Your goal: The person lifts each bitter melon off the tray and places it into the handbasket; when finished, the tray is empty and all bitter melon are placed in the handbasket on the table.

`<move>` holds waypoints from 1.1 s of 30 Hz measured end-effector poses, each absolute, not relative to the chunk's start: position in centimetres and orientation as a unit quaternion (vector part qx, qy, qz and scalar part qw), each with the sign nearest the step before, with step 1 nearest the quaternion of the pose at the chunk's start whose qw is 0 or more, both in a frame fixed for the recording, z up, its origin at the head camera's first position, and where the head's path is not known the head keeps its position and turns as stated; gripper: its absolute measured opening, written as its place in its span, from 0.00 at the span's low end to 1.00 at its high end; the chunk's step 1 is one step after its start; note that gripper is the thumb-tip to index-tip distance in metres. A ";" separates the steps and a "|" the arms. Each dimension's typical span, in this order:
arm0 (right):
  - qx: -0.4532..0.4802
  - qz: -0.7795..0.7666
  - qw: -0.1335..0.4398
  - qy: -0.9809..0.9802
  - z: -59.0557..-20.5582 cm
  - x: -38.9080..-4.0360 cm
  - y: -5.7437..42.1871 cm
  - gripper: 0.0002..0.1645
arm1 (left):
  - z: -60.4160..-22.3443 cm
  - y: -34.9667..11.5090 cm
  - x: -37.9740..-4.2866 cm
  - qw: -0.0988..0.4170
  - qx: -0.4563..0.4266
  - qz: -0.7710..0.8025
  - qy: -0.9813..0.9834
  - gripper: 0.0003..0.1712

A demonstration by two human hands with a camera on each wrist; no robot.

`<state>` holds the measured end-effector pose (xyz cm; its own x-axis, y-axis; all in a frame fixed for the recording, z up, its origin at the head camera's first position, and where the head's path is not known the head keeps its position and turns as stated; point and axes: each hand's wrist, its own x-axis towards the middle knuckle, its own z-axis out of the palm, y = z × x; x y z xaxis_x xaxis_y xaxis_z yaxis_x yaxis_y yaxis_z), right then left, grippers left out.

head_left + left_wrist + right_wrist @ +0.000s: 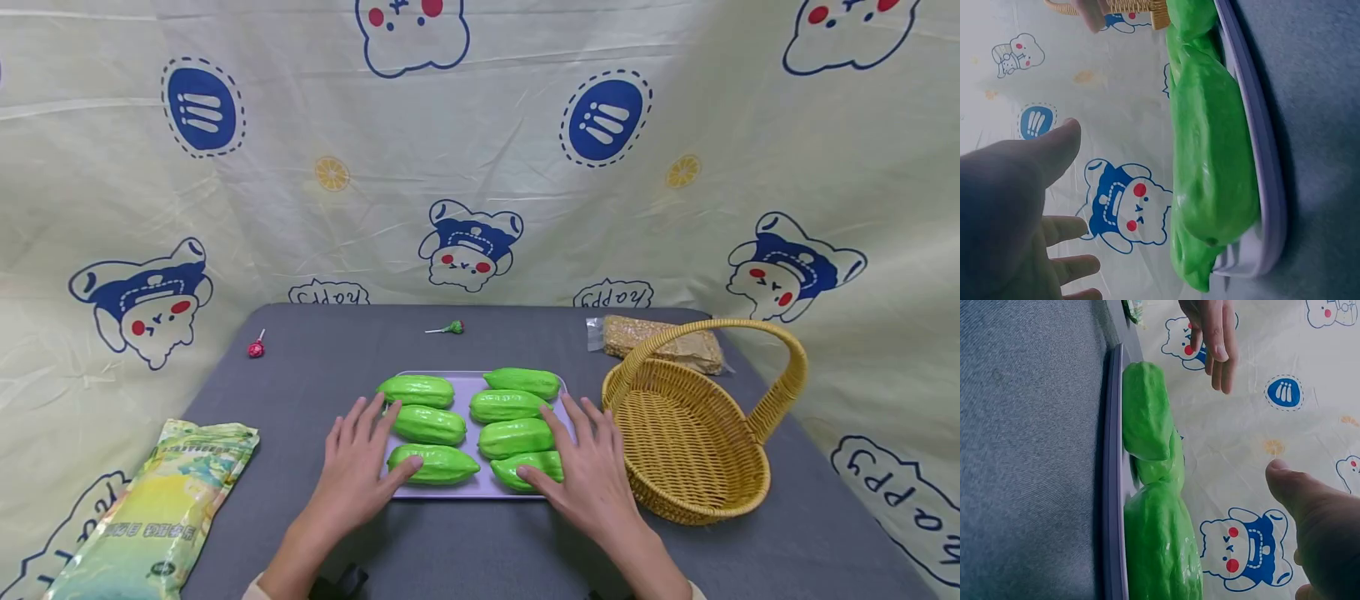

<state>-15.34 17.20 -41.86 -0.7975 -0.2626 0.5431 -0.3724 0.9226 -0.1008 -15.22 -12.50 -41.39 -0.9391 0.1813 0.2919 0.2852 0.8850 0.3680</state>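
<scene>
On a pale purple tray [471,492] lie several glossy green, ridged fruits shaped like bitter melons, in two columns. Three are on the left, the front one [435,464] nearest me; the right column has several, among them a front one [527,471]. My left hand [360,462] hovers over the tray's left edge with its fingers spread, holding nothing. Over the right edge, my right hand [588,467] is likewise spread and holds nothing. In the left wrist view the thumb [1054,150] stands apart from the nearest fruit [1213,150]. The right thumb [1297,487] is also apart from the fruits [1163,544].
A wicker basket [693,433] with a tall handle stands right of the tray, a clear bag of grains [660,342] behind it. At the left lies a yellow-green printed package [153,517]. A red lollipop [257,346] and a green one [453,327] lie farther back.
</scene>
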 end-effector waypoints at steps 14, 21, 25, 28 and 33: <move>0.186 0.147 0.302 -0.923 -43.0 -15.8 18.2 0.44 | -42.7 -14.6 -15.0 0.162 -0.124 -0.261 -0.944 0.36; 0.193 0.166 0.282 -0.925 -43.7 -15.9 18.6 0.41 | -43.2 -15.5 -15.1 0.144 -0.129 -0.270 -0.943 0.31; 0.199 0.171 0.265 -0.928 -44.0 -16.0 19.0 0.40 | -43.6 -15.9 -15.3 0.136 -0.133 -0.272 -0.943 0.29; 0.208 0.171 0.259 -0.928 -44.3 -16.1 19.3 0.39 | -43.9 -16.2 -15.5 0.125 -0.133 -0.274 -0.944 0.28; 0.220 0.168 0.251 -0.928 -44.7 -16.2 19.7 0.38 | -44.2 -16.5 -15.7 0.108 -0.135 -0.279 -0.945 0.29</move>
